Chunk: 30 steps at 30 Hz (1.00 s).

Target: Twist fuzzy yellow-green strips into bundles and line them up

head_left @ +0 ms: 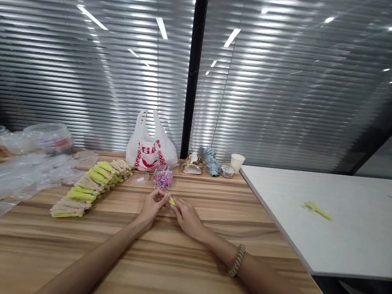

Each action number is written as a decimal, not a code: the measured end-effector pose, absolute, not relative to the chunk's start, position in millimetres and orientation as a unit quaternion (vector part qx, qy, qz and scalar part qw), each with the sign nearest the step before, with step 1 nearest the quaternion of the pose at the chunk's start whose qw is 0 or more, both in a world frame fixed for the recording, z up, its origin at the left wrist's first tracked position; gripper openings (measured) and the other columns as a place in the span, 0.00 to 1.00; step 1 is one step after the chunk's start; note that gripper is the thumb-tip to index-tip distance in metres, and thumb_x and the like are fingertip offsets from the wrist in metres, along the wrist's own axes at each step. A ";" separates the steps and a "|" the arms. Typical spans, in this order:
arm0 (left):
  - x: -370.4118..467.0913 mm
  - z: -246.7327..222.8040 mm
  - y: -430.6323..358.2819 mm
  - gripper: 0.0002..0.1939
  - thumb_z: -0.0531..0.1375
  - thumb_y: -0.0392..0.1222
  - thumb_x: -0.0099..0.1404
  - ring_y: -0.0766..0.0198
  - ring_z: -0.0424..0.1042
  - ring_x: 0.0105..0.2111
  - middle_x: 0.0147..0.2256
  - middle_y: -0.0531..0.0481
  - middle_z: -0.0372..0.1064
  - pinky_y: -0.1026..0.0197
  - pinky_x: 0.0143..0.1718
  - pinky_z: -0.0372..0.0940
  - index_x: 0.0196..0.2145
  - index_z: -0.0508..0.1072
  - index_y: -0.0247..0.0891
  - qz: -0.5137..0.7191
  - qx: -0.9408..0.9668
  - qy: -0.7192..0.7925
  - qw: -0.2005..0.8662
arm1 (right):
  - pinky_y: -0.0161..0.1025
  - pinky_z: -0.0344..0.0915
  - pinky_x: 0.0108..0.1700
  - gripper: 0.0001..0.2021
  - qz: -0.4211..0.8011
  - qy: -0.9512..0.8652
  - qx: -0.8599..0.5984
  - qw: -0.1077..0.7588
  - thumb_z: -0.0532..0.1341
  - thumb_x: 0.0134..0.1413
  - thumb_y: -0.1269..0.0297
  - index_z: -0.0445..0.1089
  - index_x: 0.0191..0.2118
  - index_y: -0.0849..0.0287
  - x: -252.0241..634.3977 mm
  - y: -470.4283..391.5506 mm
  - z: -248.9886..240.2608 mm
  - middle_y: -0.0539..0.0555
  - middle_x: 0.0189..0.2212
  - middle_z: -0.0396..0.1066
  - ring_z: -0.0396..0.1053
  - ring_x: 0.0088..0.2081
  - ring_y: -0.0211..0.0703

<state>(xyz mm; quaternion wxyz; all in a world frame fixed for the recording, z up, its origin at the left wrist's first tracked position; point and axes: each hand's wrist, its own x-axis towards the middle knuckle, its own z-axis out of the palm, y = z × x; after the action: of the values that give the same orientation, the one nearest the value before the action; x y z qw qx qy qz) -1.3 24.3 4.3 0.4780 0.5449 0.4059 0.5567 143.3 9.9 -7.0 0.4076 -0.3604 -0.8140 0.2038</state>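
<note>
Near the middle of the wooden table, my left hand (154,206) and my right hand (188,216) meet at the fingertips. Between them is a small yellow piece (172,201), mostly covered by my fingers; its kind is unclear. My right hand grips it from the right, and my left thumb and fingers pinch at its other end. Just beyond my left fingertips stands a clear tub of small purple pieces (163,178). To the left, a long overlapping row of yellow and beige bundles (90,185) lies on the table.
Clear plastic bags (23,176) and clear containers (49,136) cover the left side. Behind are a white carrier bag (151,147), a gold tissue pack (193,164), a blue crumpled packet (211,161) and a paper cup (237,162). One yellow bundle (319,210) lies on the white table.
</note>
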 end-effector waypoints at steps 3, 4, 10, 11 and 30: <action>-1.8 4.6 24.6 0.14 0.62 0.48 0.50 0.70 0.60 0.23 0.21 0.55 0.60 0.68 0.25 0.56 0.21 0.65 0.35 0.551 0.551 0.411 0.473 | 0.40 0.60 0.45 0.15 0.202 -0.818 -0.359 0.401 0.47 0.57 0.70 0.63 0.48 0.57 143.8 9.6 -7.8 0.56 0.43 0.68 0.65 0.44 0.44; -2.1 4.5 24.8 0.13 0.61 0.48 0.50 0.70 0.59 0.22 0.21 0.55 0.60 0.68 0.25 0.56 0.21 0.65 0.35 0.551 0.553 0.412 0.469 | 0.39 0.61 0.44 0.15 0.202 -0.819 -0.359 0.399 0.47 0.58 0.70 0.63 0.48 0.57 144.1 9.5 -7.9 0.55 0.42 0.68 0.65 0.43 0.44; -2.9 4.8 23.9 0.13 0.60 0.47 0.52 0.70 0.59 0.22 0.20 0.55 0.60 0.68 0.25 0.55 0.20 0.65 0.35 0.546 0.561 0.408 0.470 | 0.37 0.61 0.40 0.15 0.196 -0.817 -0.377 0.389 0.45 0.58 0.69 0.65 0.45 0.58 144.4 9.5 -9.4 0.56 0.39 0.70 0.68 0.39 0.45; -2.3 4.9 23.2 0.13 0.60 0.47 0.52 0.70 0.59 0.22 0.20 0.55 0.61 0.68 0.25 0.55 0.20 0.65 0.35 0.546 0.561 0.408 0.470 | 0.37 0.61 0.39 0.14 0.193 -0.815 -0.384 0.388 0.45 0.59 0.68 0.65 0.45 0.58 144.3 9.6 -9.8 0.56 0.39 0.71 0.68 0.38 0.45; -50.8 6.9 58.0 0.13 0.54 0.45 0.56 0.58 0.69 0.34 0.34 0.44 0.72 0.59 0.36 0.62 0.31 0.74 0.34 0.455 0.684 0.557 0.123 | 0.34 0.60 0.38 0.14 0.235 -0.775 -0.436 0.392 0.45 0.60 0.64 0.65 0.43 0.60 146.6 14.4 -11.7 0.55 0.36 0.71 0.68 0.36 0.42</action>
<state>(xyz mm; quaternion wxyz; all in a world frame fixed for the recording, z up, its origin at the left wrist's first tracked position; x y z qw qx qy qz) -50.8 58.0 6.9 0.1229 0.6837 0.5571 0.4551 146.6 14.4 -11.7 0.3923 -0.4362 -0.7751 0.2346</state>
